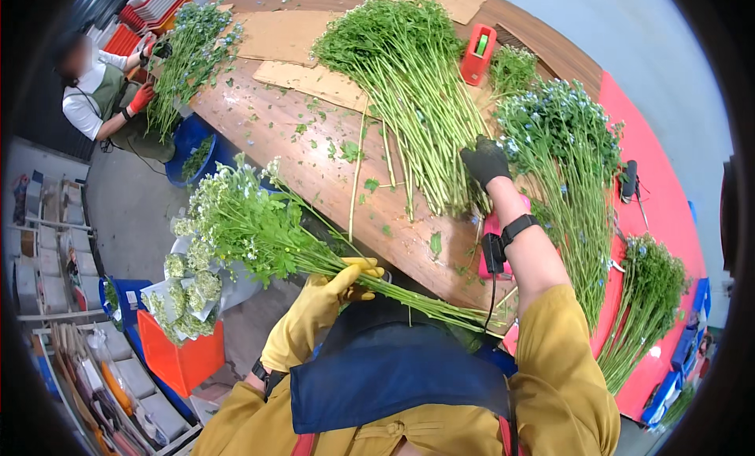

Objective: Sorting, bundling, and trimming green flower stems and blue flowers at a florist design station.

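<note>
My left hand (339, 282), in a yellow glove, grips a bunch of leafy stems with small white flowers (248, 226). The blossoms point to the left and the cut ends lie across the front of my apron (407, 367). My right hand (485, 161), in a black glove, reaches over the wooden table (283, 137) to the stem ends of a large pile of green stems (413, 114). Its fingers are partly hidden, so whether they hold a stem is unclear. Right of that hand lies a bundle of pale-blue flowers (566, 131).
A red tape dispenser (476, 54) stands behind the pile. Another bundle of stems (643, 296) lies on the red tabletop (643, 143). Wrapped pale flower bunches (191, 291) sit above an orange crate (183, 353). A co-worker (106, 96) handles blue-flowered stems at the far left.
</note>
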Demonstrator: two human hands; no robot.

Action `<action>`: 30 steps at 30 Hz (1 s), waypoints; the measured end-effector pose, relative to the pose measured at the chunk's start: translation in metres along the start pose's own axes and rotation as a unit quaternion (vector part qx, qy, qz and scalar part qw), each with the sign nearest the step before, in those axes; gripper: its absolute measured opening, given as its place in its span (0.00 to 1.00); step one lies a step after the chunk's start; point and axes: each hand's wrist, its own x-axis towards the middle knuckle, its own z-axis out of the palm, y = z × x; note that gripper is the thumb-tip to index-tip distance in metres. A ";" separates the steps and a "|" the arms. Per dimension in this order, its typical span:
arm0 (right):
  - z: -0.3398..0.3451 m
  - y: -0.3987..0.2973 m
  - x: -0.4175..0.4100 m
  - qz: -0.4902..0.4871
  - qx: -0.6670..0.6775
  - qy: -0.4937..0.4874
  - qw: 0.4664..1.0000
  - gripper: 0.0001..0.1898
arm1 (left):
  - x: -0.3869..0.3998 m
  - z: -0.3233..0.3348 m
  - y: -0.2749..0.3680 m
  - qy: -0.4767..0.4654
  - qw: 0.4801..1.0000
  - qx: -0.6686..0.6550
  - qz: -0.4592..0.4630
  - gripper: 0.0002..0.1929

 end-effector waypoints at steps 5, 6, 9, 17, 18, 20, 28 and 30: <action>0.015 -0.031 0.011 -0.088 -0.116 0.121 0.982 0.23 | 0.036 -0.032 0.009 -0.034 0.999 -0.013 -0.017 0.18; 0.016 -0.044 0.008 -0.150 -0.157 0.172 0.961 0.19 | 0.046 -0.042 0.014 -0.050 0.998 -0.019 -0.026 0.18; 0.035 -0.070 -0.004 -0.190 -0.064 0.098 0.975 0.16 | 0.084 -0.069 0.025 -0.107 0.993 -0.041 -0.042 0.20; 0.085 -0.127 0.017 -0.005 0.052 -0.053 0.997 0.16 | 0.140 -0.122 0.066 -0.186 0.979 0.018 -0.079 0.19; 0.084 -0.132 0.021 0.006 0.059 -0.085 0.995 0.16 | 0.144 -0.125 0.070 -0.197 0.977 0.020 -0.083 0.19; 0.106 -0.111 0.037 0.018 0.009 0.006 1.000 0.16 | 0.147 -0.130 0.075 -0.210 0.974 0.020 -0.087 0.19; 0.098 -0.086 0.077 0.037 -0.208 -0.060 0.976 0.16 | 0.151 -0.150 0.082 -0.225 0.969 -0.027 -0.098 0.18; 0.099 -0.087 0.078 0.003 -0.236 -0.089 0.968 0.17 | 0.151 -0.153 0.082 -0.226 0.969 -0.036 -0.097 0.18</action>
